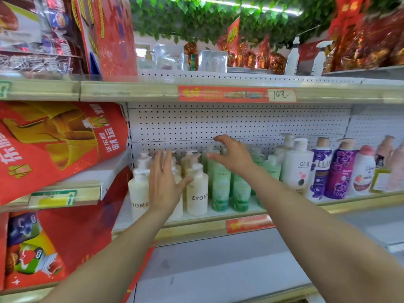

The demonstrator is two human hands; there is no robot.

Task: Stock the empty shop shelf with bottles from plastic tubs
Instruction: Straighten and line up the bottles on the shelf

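Cream pump bottles (197, 191) marked ZYOME stand in rows at the left of the middle shelf (196, 224). Beside them on the right stand green pump bottles (220, 189). My left hand (165, 182) is flat and open in front of the cream bottles, its thumb touching one of them. My right hand (232, 155) hovers open above the green bottles, fingers spread, holding nothing. No plastic tub is in view.
Right of the green bottles stand a white Olay bottle (298, 169), purple Lux bottles (341, 171) and a Dove bottle (363, 171). Red gift boxes (54, 145) fill the shelves at left. The lower shelf (218, 272) is bare. The top shelf (218, 92) carries jars and spray bottles.
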